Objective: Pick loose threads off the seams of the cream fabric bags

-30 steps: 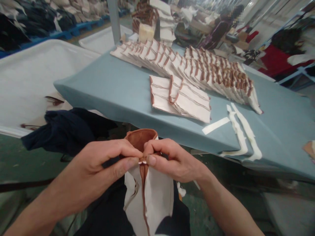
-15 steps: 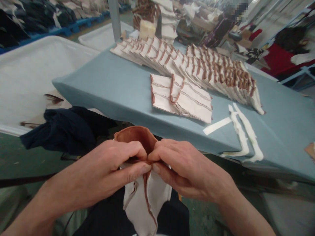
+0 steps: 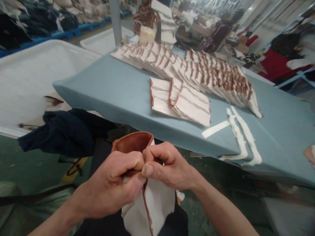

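- Evidently, in the head view, the work sits at the lower centre of the frame: an off-white fabric piece (image 3: 161, 198) with a brown lining (image 3: 133, 141), its rounded mouth gaping upward and its body hanging in front of dark clothing.
- The left hand (image 3: 116, 185), left of centre, pinches the upper edge between thumb and curled forefinger; the right hand (image 3: 169, 167) nips it just beside, the two thumbs meeting. Exactly what lies between the fingertips is hidden.
- A brown seam (image 3: 147, 209) runs down from the pinch towards the bottom of the frame.
- As for handling, the piece looks light, soft and floppy, neither slippery nor fragile; the seamed edge is probably thicker and stiffer than the panels. The best hold seems to be that edge, close on both sides of the seam, since the loose panels would likely fold or sag if held alone.
- Across the middle and upper right lies a blue-grey table (image 3: 98, 87), bearing overlapping folded pieces (image 3: 182, 103) at the centre, long rows of similar pieces (image 3: 157, 57) behind them, and pale strips (image 3: 247, 131) at the right.
- Dark blue cloth (image 3: 61, 131) hangs over a white bin (image 3: 31, 75) at the left.
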A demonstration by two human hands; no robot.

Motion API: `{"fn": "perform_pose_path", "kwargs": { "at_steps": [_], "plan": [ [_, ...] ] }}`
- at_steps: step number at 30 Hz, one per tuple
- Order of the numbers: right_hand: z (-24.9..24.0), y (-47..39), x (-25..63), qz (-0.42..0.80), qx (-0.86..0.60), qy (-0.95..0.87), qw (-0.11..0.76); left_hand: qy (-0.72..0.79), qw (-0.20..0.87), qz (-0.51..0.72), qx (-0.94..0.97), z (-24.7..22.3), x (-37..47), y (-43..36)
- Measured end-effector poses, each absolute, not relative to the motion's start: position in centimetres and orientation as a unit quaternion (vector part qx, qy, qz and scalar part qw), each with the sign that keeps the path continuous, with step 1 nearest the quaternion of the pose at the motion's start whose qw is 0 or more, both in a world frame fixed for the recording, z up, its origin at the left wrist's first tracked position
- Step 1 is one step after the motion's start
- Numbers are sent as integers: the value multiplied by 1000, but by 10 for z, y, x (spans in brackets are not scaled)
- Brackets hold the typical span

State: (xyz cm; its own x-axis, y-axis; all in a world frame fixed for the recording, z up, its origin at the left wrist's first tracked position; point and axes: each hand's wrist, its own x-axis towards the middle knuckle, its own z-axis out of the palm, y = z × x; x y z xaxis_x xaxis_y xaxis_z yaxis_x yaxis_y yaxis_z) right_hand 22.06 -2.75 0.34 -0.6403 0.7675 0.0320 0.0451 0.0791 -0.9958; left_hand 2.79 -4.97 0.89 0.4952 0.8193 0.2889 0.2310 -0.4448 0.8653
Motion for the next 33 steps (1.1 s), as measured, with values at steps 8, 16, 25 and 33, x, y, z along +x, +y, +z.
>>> {"fn": "perform_pose_path", "kwargs": {
  "at_steps": [8, 16, 25, 33],
  "plan": [
    [-11, -36, 208, 722, -295, -538, 318, 288, 581, 388, 654, -4, 21, -51],
    [-32, -40, 202, 660, -234, -598, 391, 281, 641, 396, 594, -15, 21, -55],
    [-13, -4, 232, 475, -330, -747, 327, 310, 594, 358, 651, -16, 3, -32],
    [-14, 3, 275, 480, -377, -741, 280, 381, 464, 288, 746, -3, -36, -15]
  ]
}}
